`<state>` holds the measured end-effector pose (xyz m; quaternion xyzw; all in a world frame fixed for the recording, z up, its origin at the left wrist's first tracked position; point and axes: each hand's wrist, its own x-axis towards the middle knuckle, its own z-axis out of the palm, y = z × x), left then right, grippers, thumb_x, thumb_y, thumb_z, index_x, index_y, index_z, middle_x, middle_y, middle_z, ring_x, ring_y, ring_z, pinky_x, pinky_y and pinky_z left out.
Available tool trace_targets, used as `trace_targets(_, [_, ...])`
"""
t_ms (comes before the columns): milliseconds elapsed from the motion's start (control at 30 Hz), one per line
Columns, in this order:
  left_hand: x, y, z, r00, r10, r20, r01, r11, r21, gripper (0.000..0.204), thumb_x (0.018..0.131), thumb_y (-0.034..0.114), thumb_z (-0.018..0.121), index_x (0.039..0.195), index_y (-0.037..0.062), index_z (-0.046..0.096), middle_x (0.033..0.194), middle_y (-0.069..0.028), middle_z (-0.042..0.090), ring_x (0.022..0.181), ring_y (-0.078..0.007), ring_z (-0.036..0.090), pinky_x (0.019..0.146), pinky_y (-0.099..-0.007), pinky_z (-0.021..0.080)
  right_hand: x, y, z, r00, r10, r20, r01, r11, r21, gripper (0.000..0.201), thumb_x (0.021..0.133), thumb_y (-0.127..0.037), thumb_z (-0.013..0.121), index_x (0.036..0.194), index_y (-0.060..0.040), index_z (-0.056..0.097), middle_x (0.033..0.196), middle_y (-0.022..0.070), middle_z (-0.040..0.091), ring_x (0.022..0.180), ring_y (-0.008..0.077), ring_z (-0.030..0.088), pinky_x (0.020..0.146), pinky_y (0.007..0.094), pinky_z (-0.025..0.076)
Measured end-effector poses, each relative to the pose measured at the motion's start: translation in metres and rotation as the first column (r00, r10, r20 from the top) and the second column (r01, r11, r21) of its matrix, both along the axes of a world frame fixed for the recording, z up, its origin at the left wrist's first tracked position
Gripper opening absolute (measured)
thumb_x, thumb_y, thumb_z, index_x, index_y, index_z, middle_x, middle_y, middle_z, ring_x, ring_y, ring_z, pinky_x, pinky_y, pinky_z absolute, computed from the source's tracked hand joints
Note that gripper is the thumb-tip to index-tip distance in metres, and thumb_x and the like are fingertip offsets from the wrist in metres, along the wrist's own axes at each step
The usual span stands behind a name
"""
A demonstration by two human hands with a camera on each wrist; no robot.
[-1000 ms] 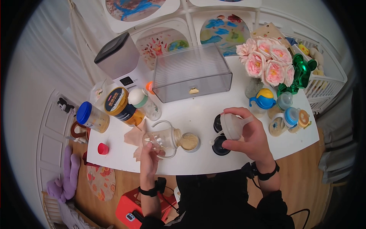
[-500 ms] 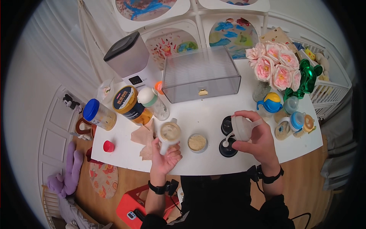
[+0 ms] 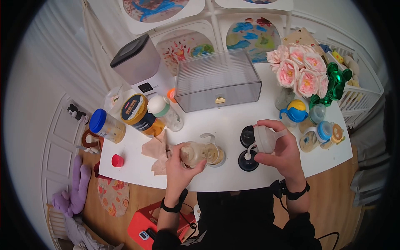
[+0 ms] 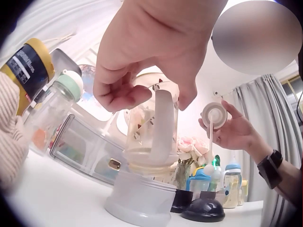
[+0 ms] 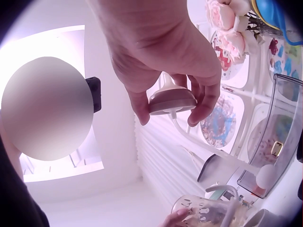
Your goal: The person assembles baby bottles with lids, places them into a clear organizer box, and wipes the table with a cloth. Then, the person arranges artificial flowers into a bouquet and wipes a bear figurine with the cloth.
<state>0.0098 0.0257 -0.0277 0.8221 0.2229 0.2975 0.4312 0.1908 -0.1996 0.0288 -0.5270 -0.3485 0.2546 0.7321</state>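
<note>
My left hand (image 3: 180, 171) grips a clear two-handled bottle (image 3: 195, 153), tipped over with its mouth at the small round container (image 3: 217, 163) on the table. In the left wrist view, the bottle (image 4: 142, 125) stands mouth-down over the white container (image 4: 139, 201), thumb and fingers around its base. My right hand (image 3: 281, 156) holds a bottle lid (image 3: 265, 139) with a nipple, fingers around its rim. From the lid (image 5: 173, 100) a straw with a white weighted end (image 5: 267, 176) hangs in the right wrist view. Two black domed objects (image 3: 248, 161) sit beside it.
A clear drawer box (image 3: 218, 83) stands at the back, beside a grey-topped appliance (image 3: 137, 62). Jars and a bottle (image 3: 166, 113) line the left, near a beige cloth (image 3: 156, 150) and red cup (image 3: 118, 160). Flowers (image 3: 298, 71) and several bottles (image 3: 310, 139) occupy the right.
The bottle in my left hand has swung from upright, half a second ago, to tipped over onto the small container. My right hand still holds the lid in about the same place.
</note>
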Motion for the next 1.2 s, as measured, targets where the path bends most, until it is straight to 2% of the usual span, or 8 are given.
trace_targets(133, [0.014, -0.007, 0.018, 0.982, 0.043, -0.186, -0.009, 0.983, 0.181, 0.063, 0.067, 0.029, 0.086, 0.114, 0.0017, 0.054, 0.078, -0.011, 0.066, 0.068, -0.0177, 0.065, 0.066, -0.0276, 0.053, 0.0, -0.006, 0.0, 0.999, -0.019, -0.028, 0.019, 1.0, -0.011, 0.067, 0.071, 0.0, 0.083, 0.131, -0.0032, 0.052, 0.119, 0.0045, 0.055, 0.109, 0.0148, 0.056, 0.095, 0.0314, 0.046])
trace_targets(333, [0.021, -0.012, 0.029, 0.96, 0.039, -0.276, 0.015, 0.982, 0.19, 0.062, 0.067, 0.03, 0.086, 0.112, 0.002, 0.055, 0.079, -0.0109, 0.068, 0.064, -0.0175, 0.065, 0.061, -0.0275, 0.052, 0.001, -0.007, 0.0, 0.999, -0.033, 0.001, 0.033, 0.999, 0.02, 0.067, 0.071, 0.001, 0.083, 0.131, -0.0028, 0.051, 0.118, 0.0047, 0.056, 0.106, 0.0143, 0.058, 0.093, 0.0305, 0.047])
trace_targets(767, [0.016, -0.004, 0.032, 0.979, -0.035, -0.201, 0.081, 0.971, 0.226, 0.061, 0.069, 0.027, 0.086, 0.114, 0.0013, 0.055, 0.081, -0.0103, 0.068, 0.067, -0.015, 0.066, 0.062, -0.0268, 0.053, 0.003, -0.008, -0.003, 0.999, -0.036, -0.024, 0.036, 0.999, 0.013, 0.068, 0.071, -0.001, 0.083, 0.131, -0.0029, 0.051, 0.118, 0.0048, 0.056, 0.107, 0.0145, 0.057, 0.095, 0.0311, 0.046])
trace_targets(833, [0.011, 0.006, 0.018, 0.989, -0.104, -0.101, 0.086, 0.982, -0.168, 0.055, 0.076, 0.022, 0.083, 0.118, 0.0019, 0.054, 0.093, -0.0088, 0.068, 0.079, -0.0121, 0.065, 0.069, -0.0258, 0.053, 0.002, -0.009, -0.003, 0.999, -0.03, -0.034, 0.031, 0.999, 0.018, 0.068, 0.071, -0.001, 0.083, 0.131, -0.0028, 0.051, 0.118, 0.005, 0.056, 0.108, 0.0147, 0.057, 0.095, 0.0311, 0.046])
trace_targets(867, [0.009, 0.01, 0.015, 0.989, -0.105, -0.1, 0.087, 0.982, -0.167, 0.055, 0.076, 0.022, 0.083, 0.118, 0.0019, 0.054, 0.093, -0.0088, 0.068, 0.079, -0.0121, 0.065, 0.069, -0.0258, 0.053, 0.002, -0.01, -0.003, 0.999, -0.029, -0.033, 0.03, 0.999, 0.018, 0.068, 0.071, -0.001, 0.083, 0.131, -0.0028, 0.051, 0.118, 0.0054, 0.056, 0.108, 0.015, 0.057, 0.095, 0.0311, 0.046])
trace_targets(933, [0.003, 0.017, 0.01, 0.995, -0.09, 0.047, 0.101, 0.879, -0.467, 0.049, 0.082, 0.016, 0.079, 0.121, 0.0027, 0.053, 0.105, -0.0083, 0.065, 0.09, -0.0106, 0.061, 0.074, -0.025, 0.051, 0.002, -0.01, -0.003, 0.999, -0.03, -0.032, 0.03, 0.999, 0.017, 0.068, 0.071, -0.001, 0.083, 0.131, -0.0029, 0.051, 0.119, 0.0058, 0.056, 0.108, 0.0152, 0.057, 0.095, 0.0311, 0.046])
trace_targets(1100, [-0.014, 0.026, -0.008, 0.999, -0.024, 0.043, 0.045, 0.771, -0.635, 0.044, 0.089, 0.021, 0.072, 0.124, 0.0032, 0.053, 0.097, -0.0039, 0.061, 0.08, -0.0093, 0.056, 0.069, -0.0251, 0.049, 0.002, -0.009, -0.003, 0.998, -0.042, -0.052, 0.042, 0.999, 0.015, 0.068, 0.071, -0.001, 0.083, 0.131, -0.0033, 0.051, 0.118, 0.0061, 0.057, 0.108, 0.0154, 0.057, 0.095, 0.0313, 0.046])
trace_targets(1200, [-0.02, 0.034, -0.022, 0.987, -0.076, 0.143, 0.157, 0.652, -0.742, 0.04, 0.093, 0.028, 0.065, 0.122, 0.0039, 0.054, 0.088, -0.0022, 0.058, 0.072, -0.0104, 0.053, 0.066, -0.026, 0.049, 0.001, -0.007, -0.003, 0.998, -0.042, -0.048, 0.042, 0.999, 0.012, 0.068, 0.071, -0.002, 0.083, 0.131, -0.0034, 0.051, 0.117, 0.0061, 0.058, 0.108, 0.0154, 0.057, 0.095, 0.0314, 0.046])
